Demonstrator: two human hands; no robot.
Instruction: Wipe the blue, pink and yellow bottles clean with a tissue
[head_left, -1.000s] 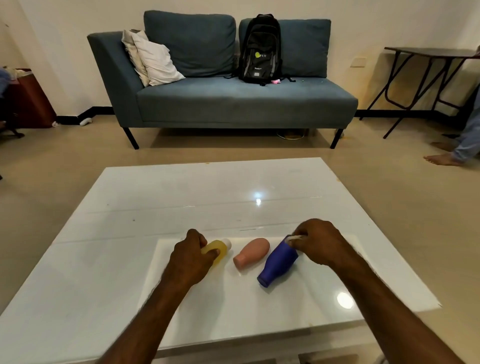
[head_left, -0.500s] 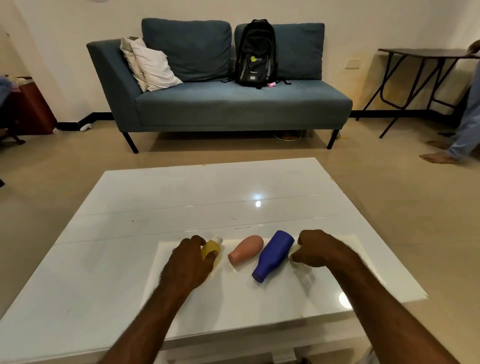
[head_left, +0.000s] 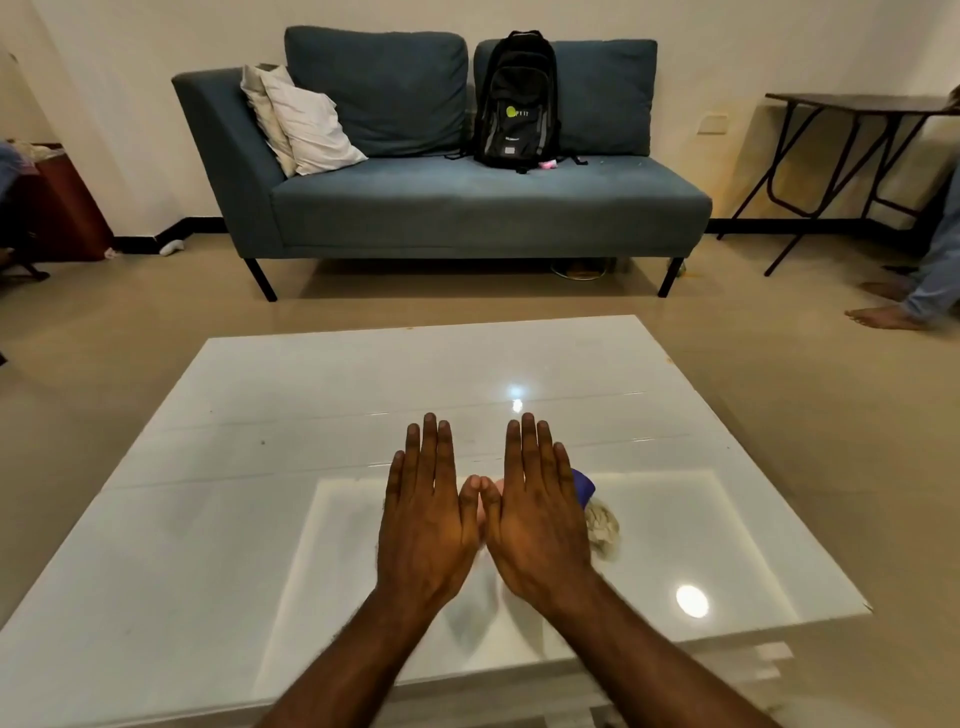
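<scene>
My left hand (head_left: 423, 512) and my right hand (head_left: 537, 512) are held flat, palms down, fingers stretched, side by side above the white table (head_left: 260, 467), thumbs touching. They hide most of the bottles. Only a corner of the blue bottle (head_left: 584, 483) shows past my right hand's little finger, and a sliver of the pink bottle (head_left: 484, 514) shows between the thumbs. The yellow bottle is hidden. A crumpled tissue (head_left: 602, 527) lies on the white mat (head_left: 701, 519) just right of my right hand. Neither hand holds anything.
Beyond the table stands a blue sofa (head_left: 467, 208) with a black backpack (head_left: 517, 101) and pillows (head_left: 301, 122). A dark folding table (head_left: 852, 104) is at the far right, with a person's bare foot (head_left: 883, 317) on the floor near it.
My left hand let go of the yellow bottle and my right hand dropped the tissue beside the blue bottle. Both hands opened flat and rose above the bottles, meeting at the middle.
</scene>
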